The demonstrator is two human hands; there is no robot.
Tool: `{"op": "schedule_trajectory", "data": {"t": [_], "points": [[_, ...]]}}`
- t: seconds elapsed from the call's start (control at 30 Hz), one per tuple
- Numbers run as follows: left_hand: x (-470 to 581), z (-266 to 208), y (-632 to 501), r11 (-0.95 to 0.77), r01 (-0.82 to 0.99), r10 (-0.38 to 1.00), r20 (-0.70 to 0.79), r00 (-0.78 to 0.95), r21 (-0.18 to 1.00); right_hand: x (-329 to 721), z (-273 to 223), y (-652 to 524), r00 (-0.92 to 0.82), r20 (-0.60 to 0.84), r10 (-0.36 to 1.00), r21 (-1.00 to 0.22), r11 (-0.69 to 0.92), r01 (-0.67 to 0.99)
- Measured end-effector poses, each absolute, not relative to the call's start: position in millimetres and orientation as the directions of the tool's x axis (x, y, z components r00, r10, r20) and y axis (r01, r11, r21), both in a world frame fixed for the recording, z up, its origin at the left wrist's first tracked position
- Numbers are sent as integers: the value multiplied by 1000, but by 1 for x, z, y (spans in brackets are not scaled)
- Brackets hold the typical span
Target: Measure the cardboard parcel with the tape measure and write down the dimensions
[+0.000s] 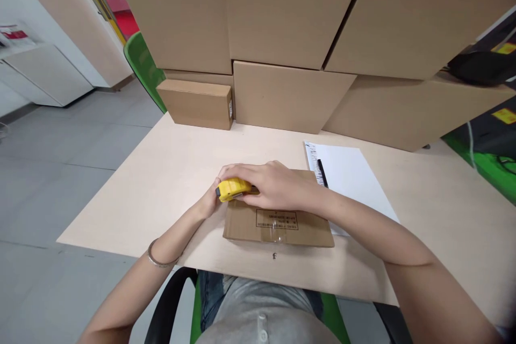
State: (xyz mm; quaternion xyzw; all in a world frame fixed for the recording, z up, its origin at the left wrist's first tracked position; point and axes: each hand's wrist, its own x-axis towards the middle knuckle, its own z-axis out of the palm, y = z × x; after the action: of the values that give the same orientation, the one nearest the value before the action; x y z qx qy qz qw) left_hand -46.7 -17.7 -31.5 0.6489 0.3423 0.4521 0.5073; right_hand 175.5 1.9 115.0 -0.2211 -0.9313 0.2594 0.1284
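Note:
A closed brown cardboard box [242, 228] lies on the table in front of me, with printed text and clear tape on its top. My right hand [278, 185] reaches across the box, its fingers and thumb closed around a yellow tape measure [234, 188] over the box's left part. My left hand [209, 200] is at the box's left edge, right against the tape measure. Most of its fingers are hidden behind the tape measure and my right hand, so I cannot see what they grip.
A spiral notebook [355, 177] with a black pen [322, 173] lies to the right of the box. At the back stand large cardboard panels [282, 97] and a smaller closed carton [197, 105]. The table's near edge [258, 277] runs close to my body.

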Motion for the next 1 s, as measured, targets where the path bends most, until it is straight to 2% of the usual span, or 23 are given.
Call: {"op": "schedule_trajectory", "data": {"t": [0.1, 0.17, 0.27, 0.37, 0.5, 0.63, 0.73, 0.87, 1.0], "points": [[-51, -10, -25, -331, 59, 898, 296, 324, 942, 192, 116, 7, -861, 250, 443, -579, 781, 234], [-50, 16, -37, -491, 256, 860, 416, 295, 833, 219, 121, 7, -849, 288, 442, -643, 747, 171], [-36, 57, -64, -638, 427, 768, 485, 418, 641, 261, 127, 2, -895, 173, 411, -767, 626, 139], [-8, 78, -89, -798, 400, 598, 504, 624, 451, 287, 127, -9, -938, 2, 346, -840, 509, 185], [24, 67, -103, -833, 436, 548, 405, 732, 340, 293, 117, -15, -943, -135, 305, -850, 454, 269], [28, 49, -101, -890, 417, 453, 449, 770, 185, 288, 114, -1, -938, -142, 318, -824, 488, 290], [25, 47, -99, -914, 386, 401, 408, 820, 123, 283, 116, 16, -949, -131, 287, -804, 529, 271], [27, 49, -102, -903, 421, 426, 316, 848, 90, 275, 120, 48, -949, -150, 276, -815, 509, 277], [30, 47, -105, -898, 434, 433, 305, 848, 67, 271, 119, 90, -926, -125, 358, -816, 494, 301]]}}
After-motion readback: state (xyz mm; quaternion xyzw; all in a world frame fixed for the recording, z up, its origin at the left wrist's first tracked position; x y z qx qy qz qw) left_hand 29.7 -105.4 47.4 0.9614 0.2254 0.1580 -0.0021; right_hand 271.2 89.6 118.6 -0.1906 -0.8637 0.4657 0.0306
